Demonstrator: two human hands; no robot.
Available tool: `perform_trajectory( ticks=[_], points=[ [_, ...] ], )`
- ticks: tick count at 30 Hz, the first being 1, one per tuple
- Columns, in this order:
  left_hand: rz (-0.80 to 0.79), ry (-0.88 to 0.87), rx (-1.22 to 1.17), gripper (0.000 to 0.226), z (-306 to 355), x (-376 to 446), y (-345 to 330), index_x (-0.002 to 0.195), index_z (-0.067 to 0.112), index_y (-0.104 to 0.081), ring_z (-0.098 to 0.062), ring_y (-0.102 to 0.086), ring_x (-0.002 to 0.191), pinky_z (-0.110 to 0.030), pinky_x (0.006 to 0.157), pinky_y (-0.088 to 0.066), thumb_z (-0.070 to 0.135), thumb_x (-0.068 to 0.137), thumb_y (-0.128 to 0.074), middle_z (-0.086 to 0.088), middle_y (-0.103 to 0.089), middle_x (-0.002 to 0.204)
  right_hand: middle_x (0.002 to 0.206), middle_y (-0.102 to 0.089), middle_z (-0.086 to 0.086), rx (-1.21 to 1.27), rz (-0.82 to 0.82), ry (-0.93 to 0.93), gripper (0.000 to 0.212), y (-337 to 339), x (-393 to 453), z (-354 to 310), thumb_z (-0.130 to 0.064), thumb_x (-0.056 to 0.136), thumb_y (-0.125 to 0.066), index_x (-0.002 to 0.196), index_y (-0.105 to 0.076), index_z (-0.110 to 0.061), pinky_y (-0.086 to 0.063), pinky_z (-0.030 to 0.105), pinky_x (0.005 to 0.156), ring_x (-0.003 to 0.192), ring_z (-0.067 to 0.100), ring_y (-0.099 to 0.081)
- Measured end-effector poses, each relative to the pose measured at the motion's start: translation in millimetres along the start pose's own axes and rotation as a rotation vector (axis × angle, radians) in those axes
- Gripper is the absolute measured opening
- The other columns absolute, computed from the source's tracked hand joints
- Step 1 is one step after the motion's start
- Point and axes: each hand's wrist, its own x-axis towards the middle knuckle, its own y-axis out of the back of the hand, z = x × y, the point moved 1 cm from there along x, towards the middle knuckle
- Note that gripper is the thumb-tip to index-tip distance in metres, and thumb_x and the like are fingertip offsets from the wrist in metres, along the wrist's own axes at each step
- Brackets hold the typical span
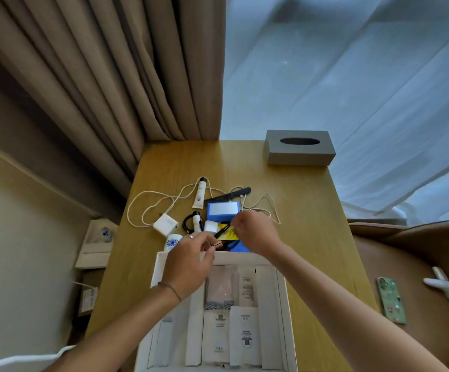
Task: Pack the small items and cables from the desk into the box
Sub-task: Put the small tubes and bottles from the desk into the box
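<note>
Both hands (191,260) (254,232) pinched a black cable (222,233) just above the box's (281,288) far rim, apparently coiling it; next call: lower it in, then fetch the white cable (148,200) from the worktop (306,200).

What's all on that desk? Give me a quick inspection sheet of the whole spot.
Surface: wooden desk.
Job's things: open white box holding sachets; white charger, white tube, blue box outside it.
Clutter: grey tissue box.
Hands: left hand and right hand pinch a thin dark item's ends.
Cables: white cable loose on desk.
Surroundings: beige curtain, phone on a chair.
</note>
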Motion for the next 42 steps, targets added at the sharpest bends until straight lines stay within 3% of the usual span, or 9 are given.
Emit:
perform_trajectory(
  ticks=[6, 11, 16, 22, 28, 33, 35, 38, 42],
  points=[
    [0.052, 0.103, -0.021, 0.014, -13, 23, 17, 0.093, 0.027, -0.067, -0.004, -0.061, 0.079, -0.034, 0.065, -0.055, 0.015, 0.092, -0.061, 0.01, -0.066, 0.084, 0.091, -0.071, 0.013, -0.49, -0.248, 0.218, 0.021, -28, 43, 9, -0.008, 0.082, -0.061, 0.1, -0.071, -0.01, -0.051, 0.034, 0.061, 0.083, 0.035, -0.066],
    [0.05, 0.15, 0.016, 0.019, -26, 32, 27, 0.094, 0.032, -0.066, -0.003, -0.062, 0.08, -0.029, 0.064, -0.058, 0.015, 0.094, -0.058, 0.015, -0.066, 0.086, 0.091, -0.07, 0.005, -0.789, -0.259, 0.387, 0.014, -43, 54, 6, -0.025, 0.086, -0.069, 0.098, -0.07, -0.019, -0.036, 0.033, 0.062, 0.086, 0.027, -0.066],
    [0.036, 0.209, 0.037, 0.018, -43, 40, 32, 0.091, 0.032, -0.066, -0.003, -0.061, 0.077, -0.027, 0.063, -0.055, 0.015, 0.091, -0.058, 0.015, -0.065, 0.083, 0.091, -0.072, 0.004, -0.915, -0.269, 0.48, 0.011, -52, 59, 3, -0.019, 0.088, -0.066, 0.098, -0.071, -0.02, -0.035, 0.034, 0.062, 0.086, 0.025, -0.068],
    [-0.068, 0.266, 0.077, 0.017, -60, 59, 30, 0.088, 0.033, -0.064, -0.003, -0.063, 0.064, -0.011, 0.051, -0.046, 0.019, 0.092, -0.056, 0.012, -0.065, 0.08, 0.082, -0.066, 0.005, -0.682, -0.256, 0.425, 0.02, -33, 68, 5, -0.016, 0.083, -0.059, 0.098, -0.071, -0.018, -0.038, 0.03, 0.057, 0.074, 0.028, -0.063],
    [-0.18, 0.219, 0.15, 0.017, -61, 86, 11, 0.09, 0.028, -0.067, -0.011, -0.063, 0.081, -0.035, 0.072, -0.056, 0.016, 0.09, -0.055, 0.008, -0.068, 0.089, 0.066, -0.063, 0.013, -0.077, -0.102, 0.171, 0.012, 8, 66, 10, -0.013, 0.082, -0.063, 0.072, -0.065, -0.007, -0.036, 0.031, 0.051, 0.061, 0.03, -0.058],
    [-0.379, 0.016, 0.317, 0.018, -53, 105, -20, 0.101, 0.028, -0.066, -0.018, -0.062, 0.092, -0.033, 0.074, -0.051, 0.017, 0.091, -0.056, 0.004, -0.065, 0.1, 0.073, -0.073, 0.013, 0.32, -0.07, -0.044, 0.008, 21, 47, 20, -0.015, 0.084, -0.072, 0.082, -0.075, -0.008, -0.055, 0.041, 0.06, 0.069, 0.03, -0.07],
    [-0.482, -0.093, 0.413, 0.016, -49, 111, -31, 0.104, 0.029, -0.066, -0.02, -0.062, 0.095, -0.035, 0.078, -0.05, 0.023, 0.091, -0.058, 0.004, -0.065, 0.103, 0.073, -0.076, 0.004, 0.42, -0.074, -0.099, 0.006, 22, 40, 25, -0.015, 0.086, -0.072, 0.082, -0.076, -0.017, -0.058, 0.036, 0.063, 0.065, 0.015, -0.073],
    [-0.612, -0.265, 0.612, 0.014, -42, 118, -47, 0.103, 0.03, -0.066, -0.019, -0.062, 0.095, -0.04, 0.084, -0.049, 0.03, 0.093, -0.056, 0.004, -0.066, 0.101, 0.067, -0.075, -0.003, 0.54, -0.066, -0.14, 0.022, 23, 32, 31, -0.009, 0.087, -0.071, 0.076, -0.074, -0.028, -0.053, 0.021, 0.055, 0.057, 0.005, -0.069],
    [-0.721, -0.4, 0.897, 0.017, -36, 126, -63, 0.103, 0.023, -0.065, -0.022, -0.064, 0.085, -0.035, 0.064, -0.043, 0.033, 0.095, -0.054, 0.0, -0.065, 0.093, 0.065, -0.075, -0.01, 0.656, -0.062, -0.177, 0.025, 23, 20, 34, -0.008, 0.089, -0.071, 0.078, -0.074, -0.031, -0.045, 0.009, 0.049, 0.056, -0.001, -0.067]
  ],
)
